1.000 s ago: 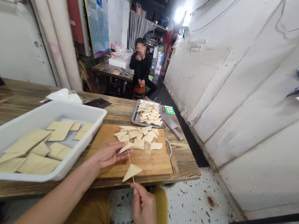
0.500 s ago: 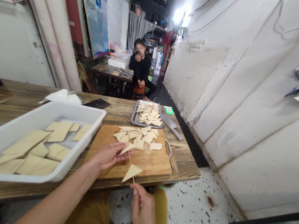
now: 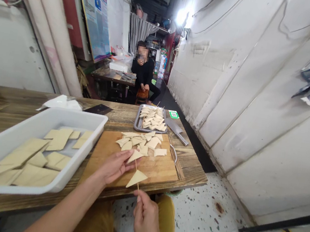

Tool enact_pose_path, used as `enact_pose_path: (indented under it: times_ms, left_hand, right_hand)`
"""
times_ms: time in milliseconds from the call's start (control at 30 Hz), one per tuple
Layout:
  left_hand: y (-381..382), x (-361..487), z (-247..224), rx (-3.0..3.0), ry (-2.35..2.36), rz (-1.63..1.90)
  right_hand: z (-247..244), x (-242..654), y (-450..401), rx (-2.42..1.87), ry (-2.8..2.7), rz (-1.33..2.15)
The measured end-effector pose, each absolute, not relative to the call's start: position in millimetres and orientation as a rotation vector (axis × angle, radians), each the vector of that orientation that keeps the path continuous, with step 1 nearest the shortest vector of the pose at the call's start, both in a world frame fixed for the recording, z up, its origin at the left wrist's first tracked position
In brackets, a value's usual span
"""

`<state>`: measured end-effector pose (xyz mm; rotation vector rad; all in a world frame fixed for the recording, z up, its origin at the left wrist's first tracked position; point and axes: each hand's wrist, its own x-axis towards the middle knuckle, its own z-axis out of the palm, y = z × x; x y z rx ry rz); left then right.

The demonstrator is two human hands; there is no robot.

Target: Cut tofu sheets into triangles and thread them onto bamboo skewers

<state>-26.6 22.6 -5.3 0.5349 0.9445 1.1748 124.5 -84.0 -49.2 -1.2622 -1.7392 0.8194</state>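
Observation:
My left hand (image 3: 116, 164) pinches a pale triangular piece (image 3: 135, 156) over the front of the wooden board (image 3: 102, 151). A thin skewer (image 3: 138, 186) runs up to that piece, and a second pale triangle (image 3: 137, 178) is threaded on it lower down. Closed around the skewer's lower end is my right hand (image 3: 146, 216), just off the table's front edge. Several loose cut pieces (image 3: 153, 143) lie in a pile at the back of the board. Behind it, a metal tray (image 3: 136, 123) holds stacked skewered pieces (image 3: 154, 118).
A white tub (image 3: 77, 158) with flat pale sheets (image 3: 34, 175) stands at left. A cleaver (image 3: 176, 130), a green card (image 3: 173, 114) and loose skewers (image 3: 179, 170) lie at right. Beyond the table, a person (image 3: 144, 69) sits by another table.
The piece in my left hand has turned slightly and sits a little further right. My right hand keeps its grip on the skewer. The camera view has shifted slightly.

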Motion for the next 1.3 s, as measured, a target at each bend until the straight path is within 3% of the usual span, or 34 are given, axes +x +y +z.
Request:
enact_pose_path:
  times_ms: [667,900,1067,1200,1300]
  left_hand:
    - [15,-11,-7,0.337,1.002,1.18]
    - [8,-4,-8,0.578,1.06,1.114]
    - [33,-35,-15,1.26,1.692,1.201]
    - [53,-51,-22,1.828,2.103,0.842]
    - [63,-48,-27,1.942,2.234,0.812]
  right_hand:
    - [-48,116,-80,-1.255,-1.72,0.671]
    - [-50,121,-69,-1.256,-1.743,0.584]
    - [-56,133,-64,-1.308,-1.69,0.562]
    - [-61,137,-64,-1.335,-1.662,0.57]
    - [-60,137,-66,-1.345,-1.665,0.575]
